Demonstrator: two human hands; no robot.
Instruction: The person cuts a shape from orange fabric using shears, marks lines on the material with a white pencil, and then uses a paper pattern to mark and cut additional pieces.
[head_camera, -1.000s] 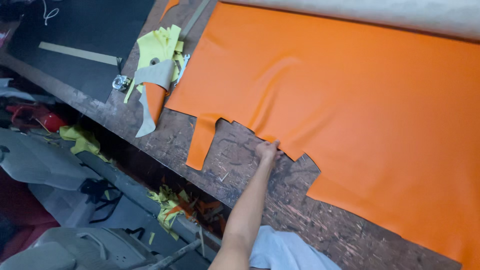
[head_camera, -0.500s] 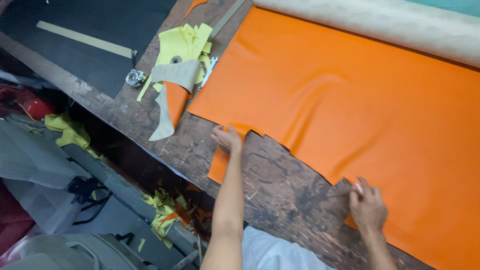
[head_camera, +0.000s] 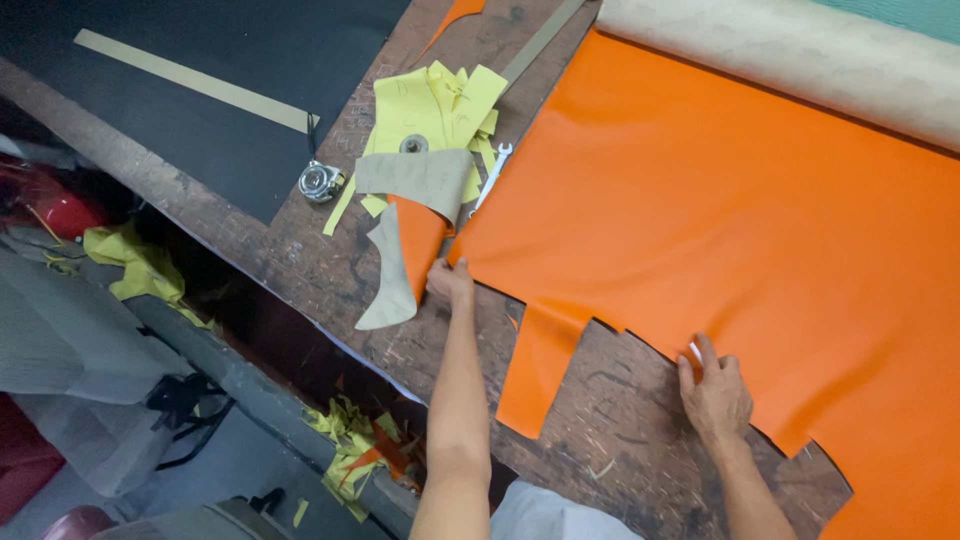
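Observation:
A large orange sheet (head_camera: 730, 220) with a jaggedly cut near edge lies across the worn wooden table (head_camera: 330, 270). My left hand (head_camera: 450, 282) pinches the sheet's near left corner. My right hand (head_camera: 714, 388) rests flat on the cut edge farther right, fingers spread, with a small white piece between them. A narrow orange strip (head_camera: 535, 365) hangs off the sheet between my two hands. Just left of my left hand lies a curled offcut (head_camera: 405, 225), tan on the back and orange on the face.
Yellow paper patterns (head_camera: 440, 110) are piled behind the offcut, with a small wrench (head_camera: 492, 175) and a round metal tape measure (head_camera: 320, 181) nearby. A tan roll (head_camera: 790, 50) lies at the back. Black sheet (head_camera: 220, 90) covers the table's left end. Scraps litter the floor (head_camera: 350, 440).
My left hand has slid left along the cut edge to the sheet's corner. My right hand has come in and now lies on the edge. The view has shifted right.

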